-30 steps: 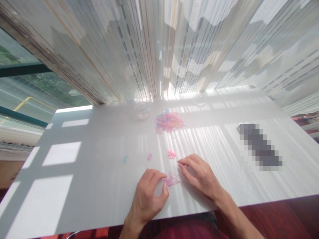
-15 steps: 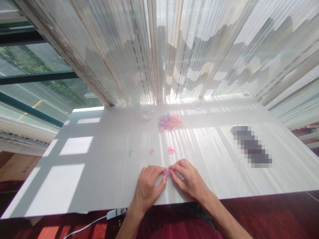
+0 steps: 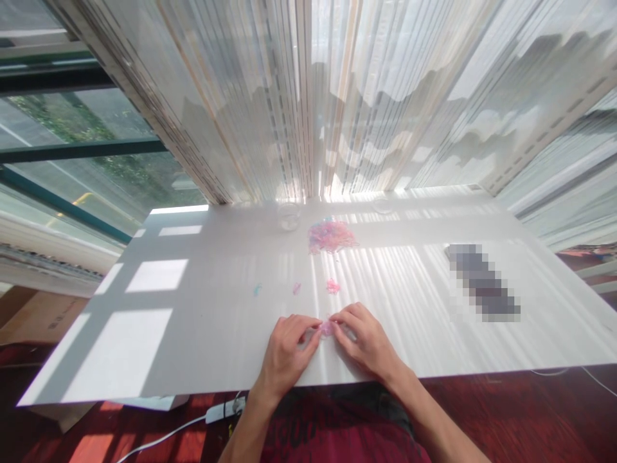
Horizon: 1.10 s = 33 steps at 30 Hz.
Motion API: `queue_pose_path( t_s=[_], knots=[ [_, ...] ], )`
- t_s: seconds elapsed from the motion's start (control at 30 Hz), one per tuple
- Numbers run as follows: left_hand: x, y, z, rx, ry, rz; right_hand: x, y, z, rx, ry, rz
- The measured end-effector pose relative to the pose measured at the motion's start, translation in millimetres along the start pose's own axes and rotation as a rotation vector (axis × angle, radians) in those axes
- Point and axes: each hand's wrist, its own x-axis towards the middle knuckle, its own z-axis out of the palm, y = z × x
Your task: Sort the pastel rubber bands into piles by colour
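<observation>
My left hand (image 3: 285,352) and my right hand (image 3: 367,341) rest near the front edge of a white table (image 3: 202,334), fingertips meeting. Between them both hands pinch a small clump of pink rubber bands (image 3: 326,328). Just beyond lie a small pink clump (image 3: 332,286), a tiny pink band (image 3: 296,288) and a blue band (image 3: 257,290). A large pile of pink and blue bands (image 3: 330,236) lies farther back at the middle.
A small clear glass cup (image 3: 289,217) stands left of the big pile, and a clear lid (image 3: 383,206) lies to its right. A blurred dark object (image 3: 482,283) lies at the right. Sheer curtains hang behind. A white power strip (image 3: 225,409) lies on the floor.
My hands have come together, gathering the spread pink bands into a tight clump pinched between the fingertips. The camera has drawn back and tilted, showing more floor.
</observation>
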Motion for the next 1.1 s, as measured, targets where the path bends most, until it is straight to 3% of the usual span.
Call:
queue_pose_path(
  t_s=[0.17, 0.5, 0.8, 1.1],
  knots=[
    [-3.7, -3.9, 1.6, -0.047, 0.034, -0.012, -2.7, 2.0, 2.4, 0.021, 0.066, -0.011],
    [-1.8, -1.1, -4.1, -0.162, 0.069, -0.049, -0.9, 0.1, -0.6, 0.060, 0.007, -0.078],
    [-0.1, 0.3, -4.1, -0.162, 0.087, -0.041, -0.3, -1.6, -3.2, 0.082, 0.055, -0.116],
    [-0.4, -1.4, -3.1, -0.172, 0.076, -0.064, 6.4, 5.2, -12.4, 0.116, 0.094, -0.015]
  ],
)
